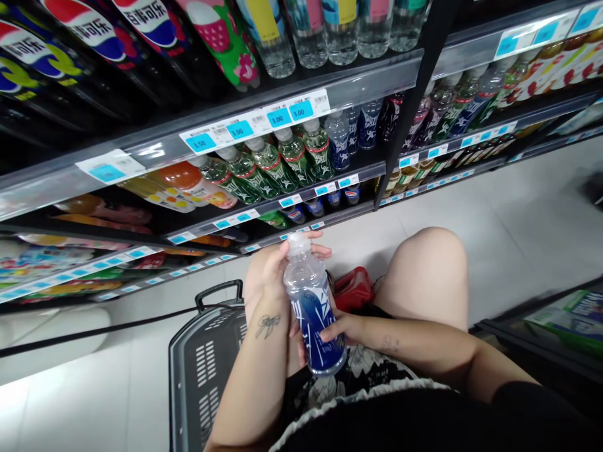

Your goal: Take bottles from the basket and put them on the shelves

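A clear drink bottle (313,311) with a dark blue label and a white cap is held upright in front of my lap. My left hand (273,267) is curled round its neck and cap, fingers showing past the cap. My right hand (336,326) grips the labelled lower body from the right side. I am crouched, with my bare knee (428,270) to the right of the bottle. A small tattoo marks my left forearm.
A grey plastic shopping basket (207,370) with a black handle stands on the pale tiled floor at my left. A red object (353,289) lies behind the bottle. Dark shelves (264,125) with price tags hold cola, green and blue drink bottles ahead. Another low shelf (556,326) is at right.
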The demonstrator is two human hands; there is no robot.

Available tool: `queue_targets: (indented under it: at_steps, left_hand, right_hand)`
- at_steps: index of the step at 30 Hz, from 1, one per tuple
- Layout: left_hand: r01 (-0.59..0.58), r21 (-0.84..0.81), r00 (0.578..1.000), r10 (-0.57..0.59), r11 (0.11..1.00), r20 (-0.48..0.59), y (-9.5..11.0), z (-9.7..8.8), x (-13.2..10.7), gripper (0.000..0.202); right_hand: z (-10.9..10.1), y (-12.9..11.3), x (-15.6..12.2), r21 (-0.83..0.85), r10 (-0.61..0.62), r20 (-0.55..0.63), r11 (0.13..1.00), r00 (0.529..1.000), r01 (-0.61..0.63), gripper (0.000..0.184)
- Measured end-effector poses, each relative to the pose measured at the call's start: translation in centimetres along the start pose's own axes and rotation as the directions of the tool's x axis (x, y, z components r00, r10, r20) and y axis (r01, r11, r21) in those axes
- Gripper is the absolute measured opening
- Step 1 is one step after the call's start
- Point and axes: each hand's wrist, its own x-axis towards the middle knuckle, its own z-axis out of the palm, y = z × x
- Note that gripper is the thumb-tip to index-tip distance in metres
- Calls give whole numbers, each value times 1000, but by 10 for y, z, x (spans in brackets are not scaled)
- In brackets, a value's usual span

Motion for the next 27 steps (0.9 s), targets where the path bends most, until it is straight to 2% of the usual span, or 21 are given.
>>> queue_targets:
  at_steps: [6, 14, 18, 22, 27]
  left_hand:
    - [-171, 59, 984, 168, 983, 54, 0, 0, -7, 62]
    - [-180, 3, 966, 176, 984, 188, -7, -12, -13, 57]
    - [-169, 4, 971, 166, 986, 170, -7, -12, -16, 56]
    - [-173, 5, 972, 170, 985, 161, -7, -10, -15, 58]
    - [-168, 36, 981, 164, 985, 102, -6, -7, -12, 57]
  right_hand:
    - [4, -2, -2, -39, 16, -18, 999, 1000, -17, 97]
    - [1, -1, -2, -66, 42, -42, 997, 998, -45, 95]
    - [2, -3, -2, -70, 35, -37, 997, 999, -37, 94]
    - [2, -2, -2, -76, 42, -59, 996, 997, -47, 102]
    - [-1, 2, -1, -81, 45, -29, 996, 999, -47, 110]
